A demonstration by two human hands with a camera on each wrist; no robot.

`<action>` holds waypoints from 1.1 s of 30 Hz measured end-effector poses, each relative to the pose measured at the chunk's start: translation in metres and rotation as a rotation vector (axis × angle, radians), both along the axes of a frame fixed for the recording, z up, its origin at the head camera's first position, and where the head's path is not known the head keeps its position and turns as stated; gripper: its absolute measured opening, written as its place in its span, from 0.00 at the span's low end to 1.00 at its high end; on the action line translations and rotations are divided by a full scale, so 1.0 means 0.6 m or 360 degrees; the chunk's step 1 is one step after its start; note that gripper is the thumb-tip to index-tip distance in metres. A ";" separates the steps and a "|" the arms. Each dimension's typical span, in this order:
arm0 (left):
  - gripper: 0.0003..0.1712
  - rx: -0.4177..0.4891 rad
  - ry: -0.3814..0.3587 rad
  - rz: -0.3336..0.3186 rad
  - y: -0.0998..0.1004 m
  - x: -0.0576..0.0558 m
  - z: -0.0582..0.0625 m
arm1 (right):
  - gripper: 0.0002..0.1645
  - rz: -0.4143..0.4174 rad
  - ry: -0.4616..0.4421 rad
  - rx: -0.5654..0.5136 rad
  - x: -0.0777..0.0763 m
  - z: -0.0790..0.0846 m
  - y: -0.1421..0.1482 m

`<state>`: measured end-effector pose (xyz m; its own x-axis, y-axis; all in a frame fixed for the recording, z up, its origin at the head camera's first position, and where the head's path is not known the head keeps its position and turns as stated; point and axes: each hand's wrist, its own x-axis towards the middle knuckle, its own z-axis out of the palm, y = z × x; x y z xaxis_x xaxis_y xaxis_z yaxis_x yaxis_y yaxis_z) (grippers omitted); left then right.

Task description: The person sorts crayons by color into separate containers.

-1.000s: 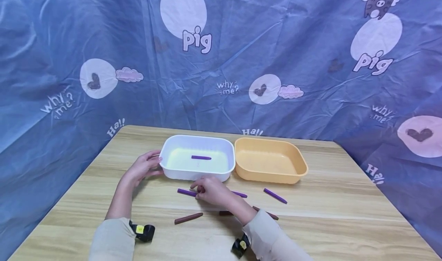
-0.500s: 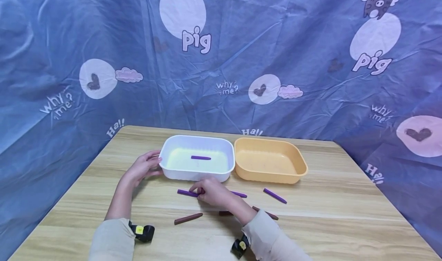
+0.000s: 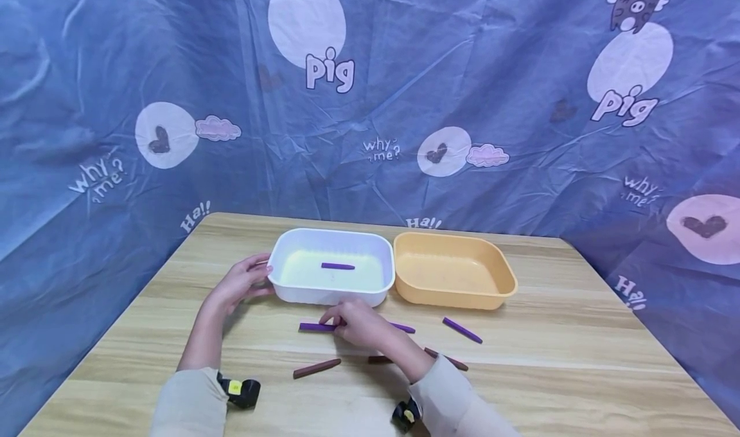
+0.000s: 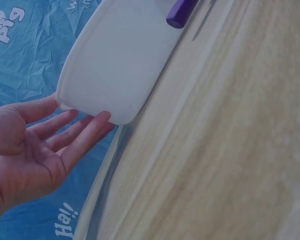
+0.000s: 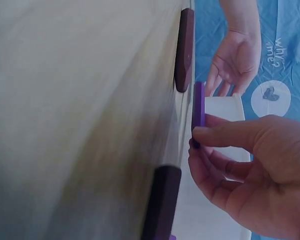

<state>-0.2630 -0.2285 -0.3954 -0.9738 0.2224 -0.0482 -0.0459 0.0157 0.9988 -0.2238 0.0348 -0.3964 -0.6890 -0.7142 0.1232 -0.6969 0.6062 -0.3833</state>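
My right hand [image 3: 361, 324] pinches a purple crayon [image 5: 199, 102] between thumb and fingers, close over the table in front of the white box [image 3: 329, 295]. In the head view that crayon's left end sticks out past the fingertips. The left hand [image 3: 243, 284] reaches to the left end of the white box; its extended fingers [image 4: 87, 132] touch the end wall and its thumb lies at the rim. Inside this box lies another purple crayon [image 3: 338, 266]. Partly behind my right hand, a purple crayon [image 3: 403, 328] shows on the table.
A yellow-orange box [image 3: 453, 300] stands right beside the white one. One more purple crayon [image 3: 462, 330] lies in front of it. Nearer me are brown crayons: one at the left [image 3: 317, 368], one at the right [image 3: 446, 358], and one [image 3: 379, 360] partly covered by my right forearm.
My right thumb and fingers have closed on the purple crayon, and it has turned slightly, lying more level in the head view. The left hand stays at the white box.
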 end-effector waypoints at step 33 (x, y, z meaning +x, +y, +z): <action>0.32 -0.0001 0.0034 -0.0002 0.000 -0.001 -0.005 | 0.23 0.0012 0.0183 -0.0072 0.003 0.077 0.044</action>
